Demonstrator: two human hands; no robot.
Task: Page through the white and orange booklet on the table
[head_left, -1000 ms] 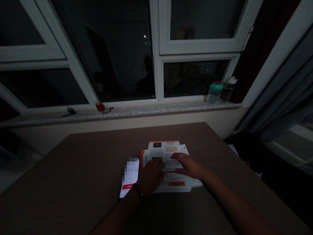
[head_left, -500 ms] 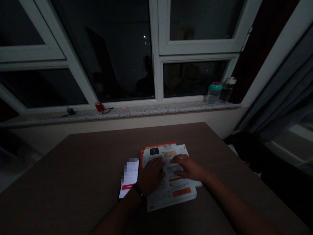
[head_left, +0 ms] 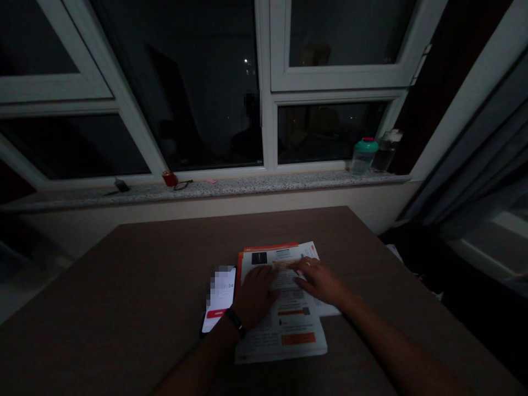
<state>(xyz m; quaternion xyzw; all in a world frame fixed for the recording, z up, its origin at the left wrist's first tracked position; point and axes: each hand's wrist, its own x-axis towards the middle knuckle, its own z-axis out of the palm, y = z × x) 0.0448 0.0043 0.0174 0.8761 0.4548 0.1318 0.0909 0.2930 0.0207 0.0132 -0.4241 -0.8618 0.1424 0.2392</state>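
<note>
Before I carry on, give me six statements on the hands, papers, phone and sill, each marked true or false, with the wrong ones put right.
1. The left hand and right hand are both over the papers. True.
2. The left hand covers the phone. False: the phone lies beside the papers, its screen mostly uncovered.
3. The phone's screen is dark. False: it is lit.
4. A band circles the left wrist. True.
5. The teal-lidded bottle stands on the sill. True.
6. That bottle is near the sill's left end. False: it is near the right end.
</note>
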